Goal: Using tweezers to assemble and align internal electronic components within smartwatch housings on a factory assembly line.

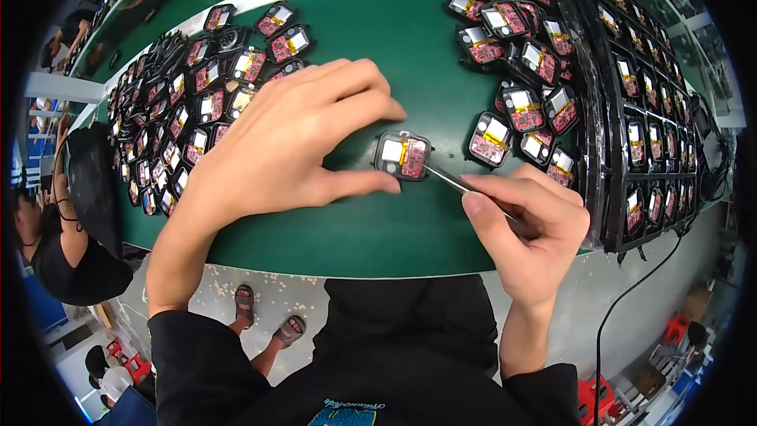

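One green table (449, 47) lies below. The left hand (288, 138) curves, but I can't tell if it grips; the right hand (528, 225) pinches a thin metal tool (453, 181). Between them sits a small gadget (401, 156); one slip could scratch its red board (415, 159).

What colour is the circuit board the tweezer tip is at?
Pinkish red; the circuit board shows best in the head view.

green tabletop (355, 244), red circuit board (414, 159), yellow tape (404, 143), black sleeve (201, 363)

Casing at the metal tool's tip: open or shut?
Open: the casing has no visible cover; its red circuit board and white block are exposed.
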Available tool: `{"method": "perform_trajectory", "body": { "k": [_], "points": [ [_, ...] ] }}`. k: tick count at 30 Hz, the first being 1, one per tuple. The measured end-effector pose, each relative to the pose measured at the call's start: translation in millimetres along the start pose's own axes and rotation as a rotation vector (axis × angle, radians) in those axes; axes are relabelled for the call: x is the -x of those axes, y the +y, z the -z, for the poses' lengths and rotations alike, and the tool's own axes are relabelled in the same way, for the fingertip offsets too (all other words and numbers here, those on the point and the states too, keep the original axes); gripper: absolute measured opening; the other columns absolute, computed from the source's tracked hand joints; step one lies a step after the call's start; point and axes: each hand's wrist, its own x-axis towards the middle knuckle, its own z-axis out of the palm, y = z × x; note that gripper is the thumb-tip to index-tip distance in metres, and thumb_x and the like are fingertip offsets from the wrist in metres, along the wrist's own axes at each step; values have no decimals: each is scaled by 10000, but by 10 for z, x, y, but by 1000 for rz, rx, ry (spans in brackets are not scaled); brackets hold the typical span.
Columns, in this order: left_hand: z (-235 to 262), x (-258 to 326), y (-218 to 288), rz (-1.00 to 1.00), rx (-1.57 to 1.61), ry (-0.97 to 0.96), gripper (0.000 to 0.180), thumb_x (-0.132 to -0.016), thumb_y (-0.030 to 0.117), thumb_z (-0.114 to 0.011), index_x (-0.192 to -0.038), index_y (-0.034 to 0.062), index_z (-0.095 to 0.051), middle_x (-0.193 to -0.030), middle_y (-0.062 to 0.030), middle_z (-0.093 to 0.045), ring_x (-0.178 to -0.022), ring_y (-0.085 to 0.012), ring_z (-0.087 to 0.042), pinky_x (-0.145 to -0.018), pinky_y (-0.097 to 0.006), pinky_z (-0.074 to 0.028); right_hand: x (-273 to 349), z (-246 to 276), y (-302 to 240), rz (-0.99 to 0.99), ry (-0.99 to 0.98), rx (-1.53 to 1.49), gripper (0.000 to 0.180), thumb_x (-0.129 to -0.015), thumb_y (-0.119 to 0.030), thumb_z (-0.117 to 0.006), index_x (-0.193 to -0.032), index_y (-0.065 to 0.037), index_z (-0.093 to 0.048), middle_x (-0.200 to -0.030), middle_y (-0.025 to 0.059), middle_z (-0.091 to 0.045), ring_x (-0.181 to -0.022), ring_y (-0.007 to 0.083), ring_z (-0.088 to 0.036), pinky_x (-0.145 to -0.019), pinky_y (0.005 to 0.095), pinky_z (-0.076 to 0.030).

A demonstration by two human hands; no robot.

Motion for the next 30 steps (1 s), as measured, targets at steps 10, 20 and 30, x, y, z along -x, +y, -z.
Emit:
{"method": "perform_trajectory", "body": {
  "k": [10, 20, 30],
  "points": [
    [-51, -18, -13, 25, 267, -79, 505, -761, 144, -960, -1219, 24, -784, -1021, -72, -725, -745, -189, -587, -655, -316, -485, 17, -9, 30, -34, 27, -28, 161, -833, 85, -824, -990, 49, -834, -690, 1, -622, -532, 19, -473, -495, 226, -303],
    [-111, -12, -101, -12, 301, -37, 506, -728, 187, -970, -1179, 20, -815, -945, -62, -726, -724, -174, -562, -615, -295, -440, -66, -106, 49, 9, -14, 109, 135, -832, 89, -806, -956, 35, -812, -679, 13, -617, -504, 41, -479, -457, 239, -314],
    [-120, -24, -78, 36, 340, 1, 518, -721, 196, -969, -1178, 13, -806, -915, -69, -726, -674, -162, -530, -599, -293, -416, -57, -77, -15, 23, -16, 222, 167, -828, 91, -819, -988, 49, -834, -724, 16, -654, -555, 35, -497, -506, 225, -317]
  ]
}}
